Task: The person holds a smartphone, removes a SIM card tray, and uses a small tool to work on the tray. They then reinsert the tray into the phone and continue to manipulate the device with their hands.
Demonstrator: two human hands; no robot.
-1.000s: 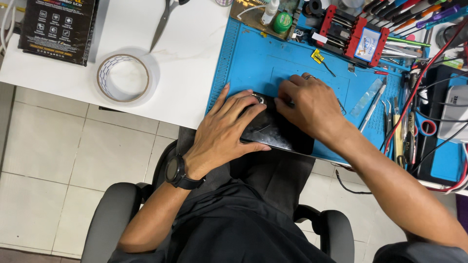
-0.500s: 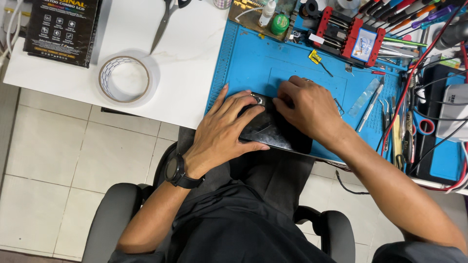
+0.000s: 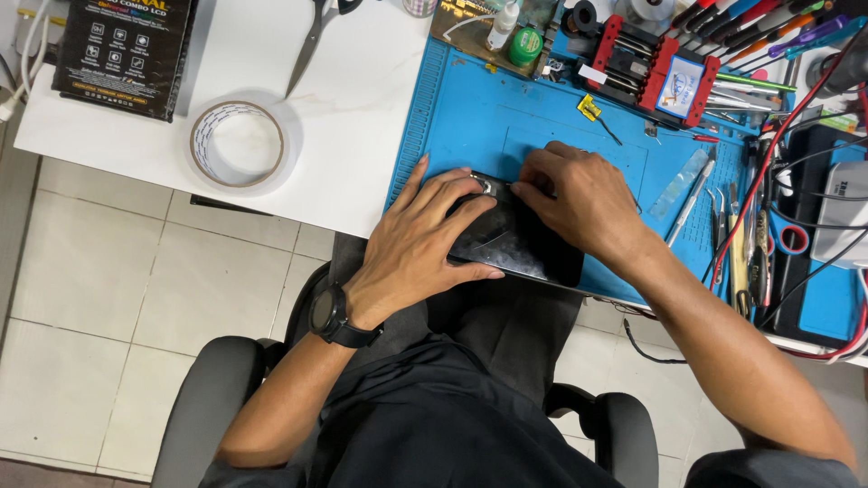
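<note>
nearest, wore a black watch (image 3: 330, 316) on the left wrist, above a dark lap and a black chair (image 3: 208, 398). pressed the left hand (image 3: 425, 248) flat over the black phone (image 3: 520, 244), fingers spread, thumb along its near side: a broad, splayed grip that pinned rather than clasped. kept that phone at the very near edge of the blue mat (image 3: 470, 117), one corner seemingly out past the tabletop (image 3: 362, 108) and over the lap. bunched the right hand (image 3: 579, 199) at the phone's far end, fingertips drawn close together; could not tell whether that narrow grip closed on a thin tool or on nothing.

judged 3 risks here. could have tipped the phone off the edge and down toward the tiled floor (image 3: 108, 289), had the pinning palm eased while the other hand pushed. could have scratched or cracked the glossy back, had the pinched fingertips slipped or levered too hard at 1 corner. could have swept the loose tweezers (image 3: 692, 185) beside the right wrist off the mat with a sudden elbow move.

farther out, left a tape roll (image 3: 237, 145), scissors (image 3: 312, 36) and a black box (image 3: 127, 50) well apart on the white side, and a red holder (image 3: 651, 68) at the back; no likely trouble from those.
</note>
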